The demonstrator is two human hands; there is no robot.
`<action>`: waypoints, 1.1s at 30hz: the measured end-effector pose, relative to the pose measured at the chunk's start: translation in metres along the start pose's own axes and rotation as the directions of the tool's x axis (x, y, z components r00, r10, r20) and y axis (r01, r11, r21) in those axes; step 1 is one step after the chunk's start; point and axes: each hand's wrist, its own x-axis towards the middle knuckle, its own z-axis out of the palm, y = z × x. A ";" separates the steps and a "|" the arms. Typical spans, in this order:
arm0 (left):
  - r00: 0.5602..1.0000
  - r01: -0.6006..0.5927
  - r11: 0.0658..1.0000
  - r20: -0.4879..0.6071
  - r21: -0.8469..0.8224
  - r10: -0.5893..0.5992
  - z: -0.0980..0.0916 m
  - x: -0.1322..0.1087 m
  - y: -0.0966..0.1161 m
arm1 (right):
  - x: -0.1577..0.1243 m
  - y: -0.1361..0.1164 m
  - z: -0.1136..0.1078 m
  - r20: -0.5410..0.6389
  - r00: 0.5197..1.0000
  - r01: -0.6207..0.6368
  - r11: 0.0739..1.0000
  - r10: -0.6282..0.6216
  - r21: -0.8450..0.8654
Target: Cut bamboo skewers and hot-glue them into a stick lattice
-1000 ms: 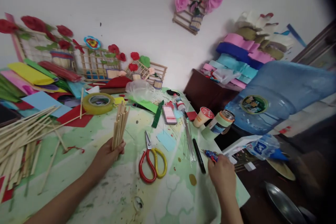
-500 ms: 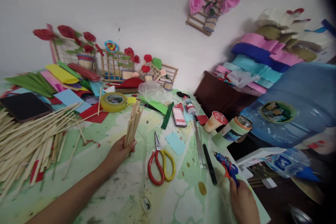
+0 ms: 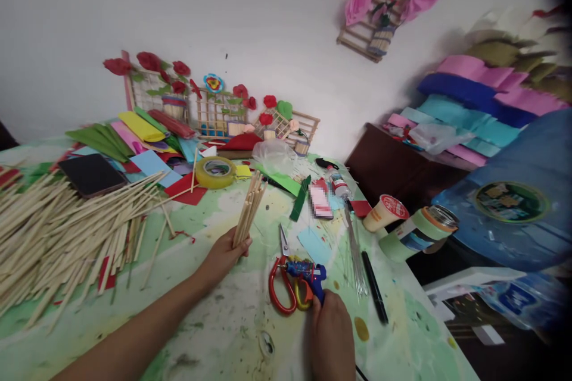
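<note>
My left hand [image 3: 230, 253] is wrapped round a bundle of thin wooden sticks [image 3: 249, 208], which stands nearly upright over the table. In my right hand [image 3: 333, 333] is a blue hot glue gun [image 3: 308, 272], gripped by its handle with the nozzle pointing left. The gun passes over the handles of a pair of scissors [image 3: 282, 294] with one red and one yellow loop, hiding part of them. Left of my left hand lies a big heap of loose wooden sticks [image 3: 84, 232]. A black marker [image 3: 374, 287] lies to the right of the glue gun.
Tape [image 3: 215, 172], coloured paper and a dark phone [image 3: 92, 174] lie at the back left. Thin wires [image 3: 356, 256], a paper cup [image 3: 385, 213] and a jar [image 3: 422, 231] line the right side. A large blue water bottle [image 3: 513, 190] stands beyond the edge.
My right hand has brought the glue gun leftward from the table's right edge to over the scissors. The view has turned a little left. My left hand still holds the sticks.
</note>
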 end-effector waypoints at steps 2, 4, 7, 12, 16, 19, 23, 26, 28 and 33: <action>1.000 -0.010 1.000 0.001 -0.004 0.010 -0.001 -0.001 0.001 | 0.000 0.002 0.002 -0.046 0.998 0.031 0.999 -0.033 -0.038; 0.999 -0.036 0.999 -0.039 -0.007 0.036 -0.003 -0.003 0.003 | -0.001 0.005 0.003 -0.092 0.992 0.078 0.995 -0.084 -0.067; 0.986 -0.094 0.995 -0.139 -0.027 0.089 -0.009 -0.005 0.008 | 0.000 0.013 0.004 -0.113 0.982 0.140 0.985 -0.151 -0.103; 0.965 -0.119 0.988 -0.244 -0.099 0.092 -0.014 -0.001 0.006 | 0.004 0.026 0.009 -0.060 0.961 0.265 0.959 -0.272 -0.095; 0.971 -0.071 0.993 -0.233 -0.095 0.047 -0.013 0.002 0.003 | -0.003 0.016 0.017 -0.326 0.891 0.283 0.948 -0.315 -0.144; 0.976 -0.057 0.994 -0.214 -0.088 0.037 -0.012 0.001 0.002 | -0.014 -0.009 0.022 -0.331 0.828 0.455 0.887 -0.454 -0.079; 0.983 -0.038 0.996 -0.184 -0.078 0.023 -0.011 -0.001 0.001 | -0.016 -0.040 0.025 -0.203 0.805 0.559 0.828 -0.557 -0.054; 0.987 -0.027 0.999 -0.160 -0.041 0.020 -0.011 -0.002 0.001 | -0.004 -0.043 0.027 -0.146 0.789 0.594 0.802 -0.596 -0.066; 0.989 -0.021 1.000 -0.143 -0.014 0.019 -0.011 -0.002 0.000 | 0.007 -0.036 0.027 -0.128 0.791 0.591 0.802 -0.598 -0.088; 0.991 -0.025 1.000 -0.133 0.014 0.026 -0.010 -0.002 -0.002 | 0.039 -0.012 0.012 -0.039 0.856 0.502 0.848 -0.515 -0.168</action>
